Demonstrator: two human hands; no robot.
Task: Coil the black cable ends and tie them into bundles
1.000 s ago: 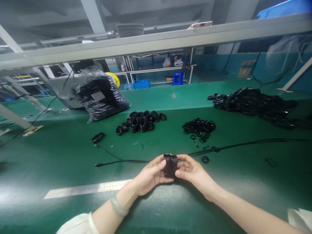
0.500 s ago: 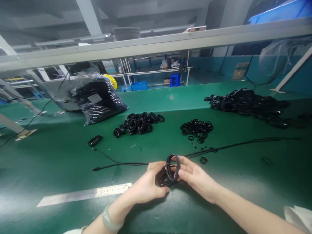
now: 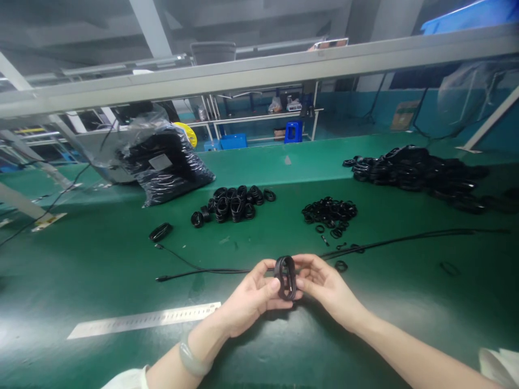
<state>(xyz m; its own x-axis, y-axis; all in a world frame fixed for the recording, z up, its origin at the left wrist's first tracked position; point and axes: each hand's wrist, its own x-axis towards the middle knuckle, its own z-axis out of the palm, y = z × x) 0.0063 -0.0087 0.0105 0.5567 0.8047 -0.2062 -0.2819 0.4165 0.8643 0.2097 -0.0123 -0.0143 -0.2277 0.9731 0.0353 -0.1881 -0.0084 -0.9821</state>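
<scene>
A coiled black cable [image 3: 279, 270] stands upright between my two hands, low over the green table. My left hand [image 3: 255, 294] grips its left side with the thumb across the front. The fingers of my right hand [image 3: 324, 281] pinch its right side. Behind my hands, long black cables [image 3: 219, 270] lie across the table, with a plug end at the left. A loose black ring [image 3: 341, 266] rests just beyond my right hand. Whether the coil has a band around it cannot be made out.
A steel ruler [image 3: 146, 320] lies left of my left forearm. Farther back are coiled cables [image 3: 235, 207], a heap of small black rings [image 3: 330, 210], a big pile of black coils [image 3: 413, 170] and a plastic bag of black goods [image 3: 166, 162]. A single coil [image 3: 160, 232] sits at left.
The coil has turned and looks narrower. My left hand, earlier around a dark coiled part below, now holds the coil's left side with its thumb in front. The view has shifted slightly.
</scene>
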